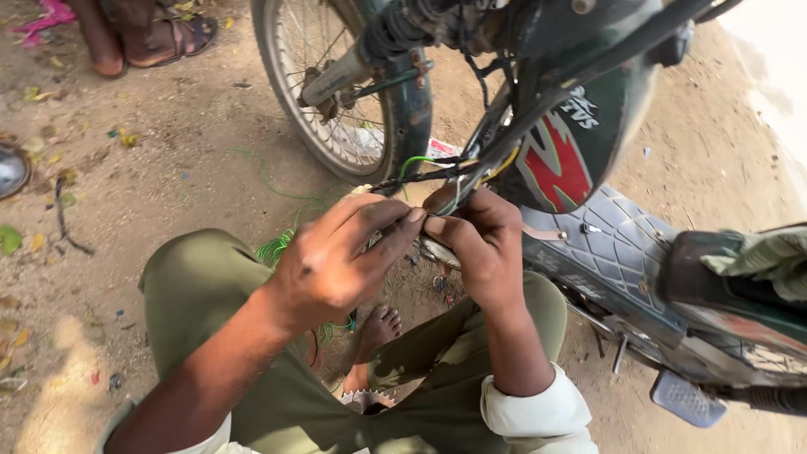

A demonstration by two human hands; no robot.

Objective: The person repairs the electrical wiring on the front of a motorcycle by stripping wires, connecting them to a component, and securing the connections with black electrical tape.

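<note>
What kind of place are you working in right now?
Probably an outdoor, roadside sort of repair spot. The ground is bare dirt strewn with dry leaves, a green motorcycle stands on it, and both hands, left hand and right hand, pinch its loose wires.

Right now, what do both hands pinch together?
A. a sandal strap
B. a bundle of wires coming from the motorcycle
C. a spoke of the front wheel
B: the left hand and right hand meet fingertip to fingertip on the wires running down from the motorcycle.
</note>
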